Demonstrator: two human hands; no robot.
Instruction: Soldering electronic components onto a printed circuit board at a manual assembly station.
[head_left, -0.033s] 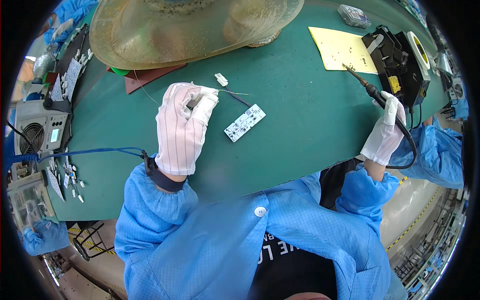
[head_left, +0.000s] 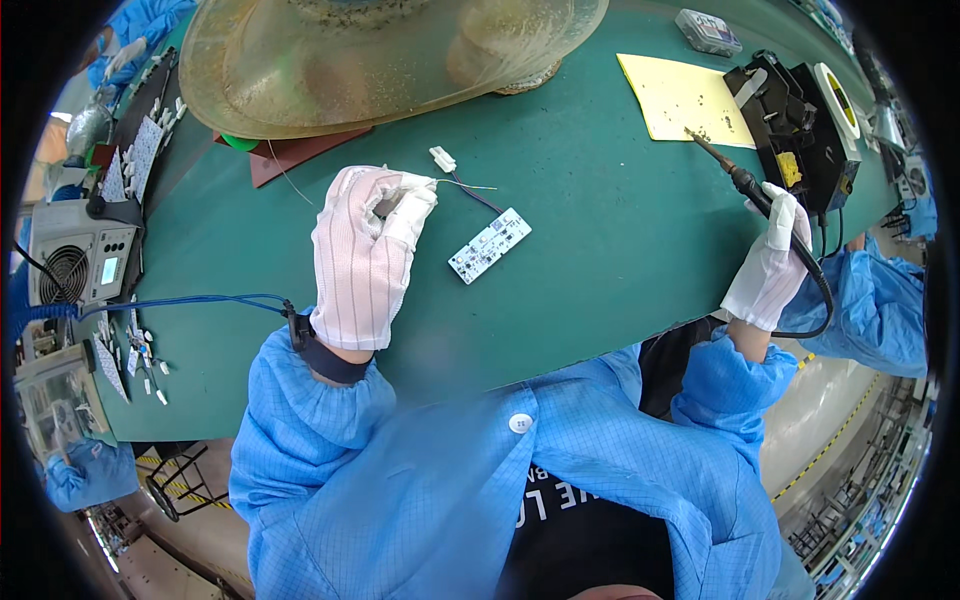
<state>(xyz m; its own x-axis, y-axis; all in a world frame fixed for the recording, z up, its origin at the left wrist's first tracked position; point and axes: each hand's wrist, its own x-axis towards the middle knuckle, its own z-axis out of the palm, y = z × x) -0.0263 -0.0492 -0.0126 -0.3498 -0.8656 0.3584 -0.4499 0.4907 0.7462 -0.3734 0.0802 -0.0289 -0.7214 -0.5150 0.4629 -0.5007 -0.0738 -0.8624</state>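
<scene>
My left hand [head_left: 368,255], in a striped white glove, is closed in a pinch on thin solder wire [head_left: 470,187]. The wire's free end sticks out to the right, and a thin strand trails off behind the hand. Just right of it, a small white circuit board [head_left: 490,246] lies flat and slanted on the green mat. Dark leads run from the board to a white connector [head_left: 442,158], passing under the wire's end in this view. My gloved right hand [head_left: 775,250] grips a soldering iron [head_left: 748,186], its brown tip pointing up-left at the yellow sheet's edge.
A large clear lens-like cover [head_left: 400,95] overhangs the far side. The yellow sheet [head_left: 665,95] with dark specks lies beside a black iron stand [head_left: 815,130]. A fan-fitted device [head_left: 80,255] and several boards stand left. A blue cord [head_left: 190,303] tethers my left wrist.
</scene>
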